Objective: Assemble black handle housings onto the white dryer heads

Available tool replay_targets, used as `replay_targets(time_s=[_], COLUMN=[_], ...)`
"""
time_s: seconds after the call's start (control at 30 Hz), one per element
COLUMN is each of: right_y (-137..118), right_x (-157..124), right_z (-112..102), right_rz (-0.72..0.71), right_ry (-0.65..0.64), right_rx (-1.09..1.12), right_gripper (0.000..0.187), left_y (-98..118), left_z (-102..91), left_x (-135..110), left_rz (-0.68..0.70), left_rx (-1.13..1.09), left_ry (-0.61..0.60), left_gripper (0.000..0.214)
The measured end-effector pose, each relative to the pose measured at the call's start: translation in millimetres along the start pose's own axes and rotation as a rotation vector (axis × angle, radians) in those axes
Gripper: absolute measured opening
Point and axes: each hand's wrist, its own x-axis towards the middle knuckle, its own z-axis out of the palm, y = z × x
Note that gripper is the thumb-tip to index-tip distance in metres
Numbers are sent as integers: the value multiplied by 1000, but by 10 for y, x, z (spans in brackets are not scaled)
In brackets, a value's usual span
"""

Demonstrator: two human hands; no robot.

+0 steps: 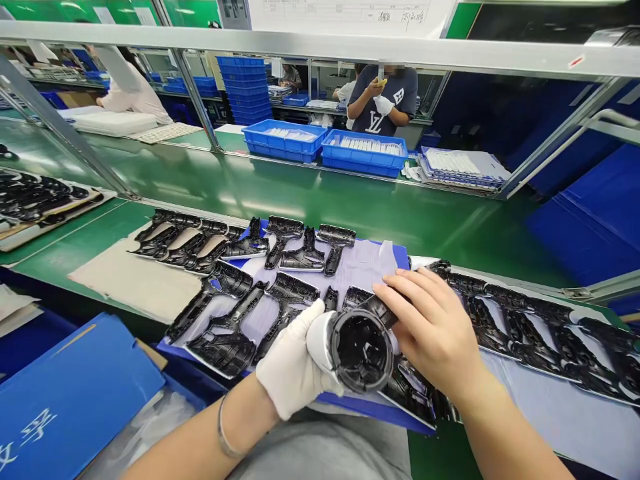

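Housing [363, 350], 1 piece, white outer barrel with black ring mouth: held above the near edge of the worktop [100, 230], mouth turned toward the wearer, interior exposed.

Left hand [293, 363], white glove: fingers closed around the white barrel from the side, well clear of the ring mouth.

Right hand [440, 327], bare: fingers partly bent, slightly spread, laid over the narrow black arm [384, 310] projecting from the ring. Thumb hidden; whether the arm was pinched or merely pressed could not be told.

Handling notes, by judgement: the gloved hold was best left firm but not squeezing, so the barrel stayed steady while the bare fingers worked the arm. Pressure ran best along the arm, not sideways, to spare the join. Bare fingertips belonged on black parts, away from the white finish. Lifting the piece slightly would have avoided knocks.

Purple-lined board [360, 263]: beneath the hands, bearing black half-shells [295, 290].

More half-shells [540, 327]: at right.

Blue bins [365, 167], 2: across the worktop, before a co-worker [385, 100] in a dark shirt.
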Motion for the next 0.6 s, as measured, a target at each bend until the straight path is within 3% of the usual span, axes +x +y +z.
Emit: replay_targets(time_s=[0.27,0.33,0.4,0.47,0.53,0.6], right_y=[99,232,510,940,1462,1978], right_x=[-156,-150,-98,-13,77,143], right_z=[85,120,196,324,511,755], right_rz=[50,139,375,722,915,1078], right_ry=[-61,-105,-215,-364,-437,-535], right_rx=[47,80,102,95,43,12], right_gripper=[40,30,30,34,32,34], left_y=[19,44,54,35,-17,-93], left_z=[-44,-61,-84,-116,-154,-201], left_x=[147,180,170,124,86,103], left_rz=[-214,-254,-220,-117,-16,103], left_rx=[-224,-286,-238,67,580,1092], left_ry=[113,74,12,-33,-47,-119], left_gripper=[45,49,56,51,39,43])
